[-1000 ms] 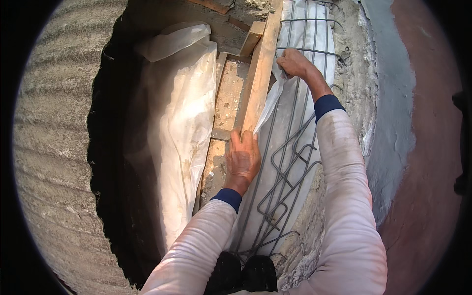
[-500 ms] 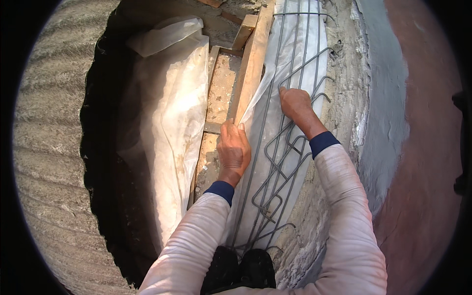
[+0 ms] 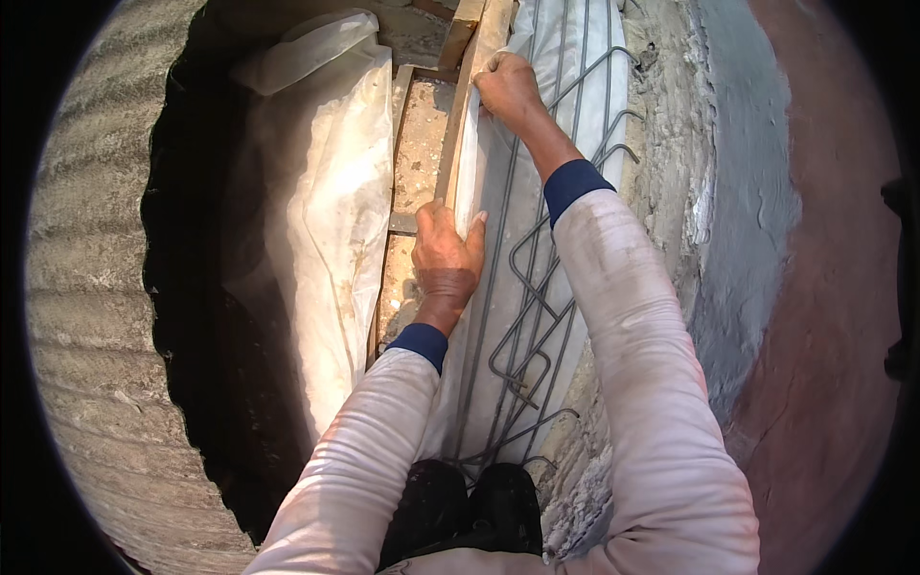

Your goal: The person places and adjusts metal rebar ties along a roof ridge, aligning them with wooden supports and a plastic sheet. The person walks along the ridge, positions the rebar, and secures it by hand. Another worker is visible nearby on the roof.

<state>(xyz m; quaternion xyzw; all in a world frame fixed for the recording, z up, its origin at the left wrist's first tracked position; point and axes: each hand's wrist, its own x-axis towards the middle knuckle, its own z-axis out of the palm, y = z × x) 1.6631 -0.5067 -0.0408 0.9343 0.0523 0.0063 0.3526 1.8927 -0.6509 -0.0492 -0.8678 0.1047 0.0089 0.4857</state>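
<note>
A whitish plastic sheet (image 3: 491, 182) lines a long channel and lies under a frame of bent steel rebar (image 3: 518, 347). Its left edge runs up against a wooden plank (image 3: 488, 40). My left hand (image 3: 448, 251) is closed on that edge beside the plank, thumb pointing up and fingertips partly hidden. Farther along, my right hand (image 3: 511, 88) pinches the same edge at the plank's right side, and its forearm crosses above the rebar.
Left of the plank, a second loose plastic sheet (image 3: 331, 201) hangs beside a dark opening (image 3: 206, 278). Corrugated roofing (image 3: 91, 287) lies at far left. A rough concrete edge (image 3: 666, 163) borders the rebar on the right. My dark shoes (image 3: 505, 508) stand at the channel's near end.
My right hand has left the rebar and moved up and left to the sheet's edge at the plank. The sheet edge now lies along the plank; my left hand has shifted slightly up.
</note>
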